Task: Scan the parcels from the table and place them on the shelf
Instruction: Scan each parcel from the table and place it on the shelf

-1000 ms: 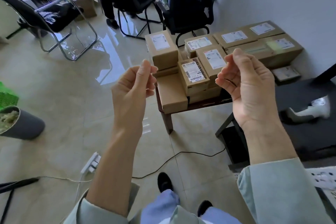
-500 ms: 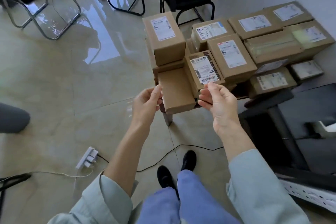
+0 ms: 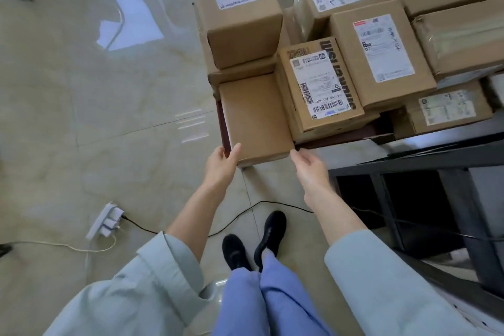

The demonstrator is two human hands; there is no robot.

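Where the glossy pale tiled floor (image 3: 81,106) lies bare on the left, a low dark-red wooden table (image 3: 341,142) on the right carries stacked brown cardboard parcels. At its near left corner lies a plain flat brown cardboard parcel (image 3: 253,114), unlabelled on top, its near edge overhanging the table. The left hand (image 3: 221,163) touches its near left corner, thumb on top, fingers relaxed. The right hand (image 3: 309,169) reaches its near right corner, fingers straight, gripping nothing.
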